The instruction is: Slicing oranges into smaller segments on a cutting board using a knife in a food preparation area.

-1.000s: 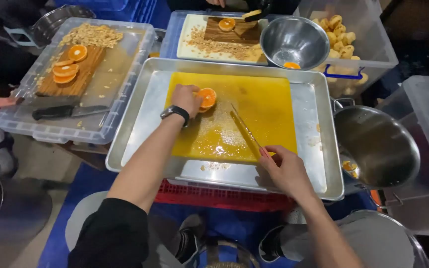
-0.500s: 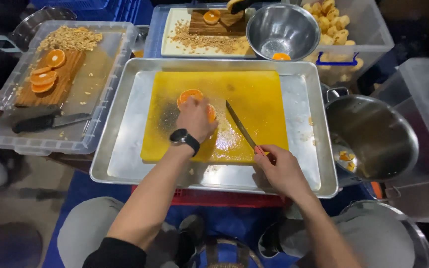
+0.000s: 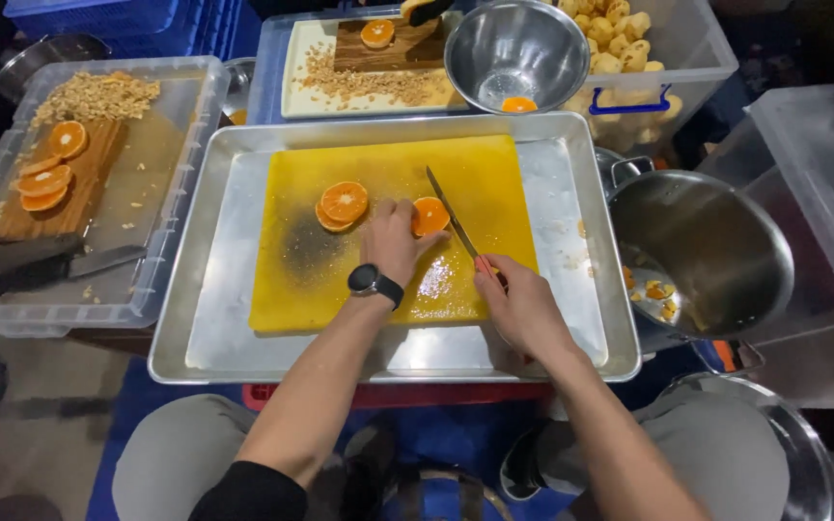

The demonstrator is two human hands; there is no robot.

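A yellow cutting board lies inside a large metal tray. My left hand, with a black watch on its wrist, holds an orange piece down on the board. My right hand grips a knife whose blade rests just right of that piece, cut face up. Two cut orange slices lie stacked on the board to the left of my left hand.
A clear tray at left holds a wooden board with orange slices and a black-handled knife. A steel bowl and a bin of peeled fruit stand behind. A big steel pot sits at right.
Orange slices now lie on the board left of my left hand. My left hand still holds a piece of orange, and the knife blade has come in close beside it.
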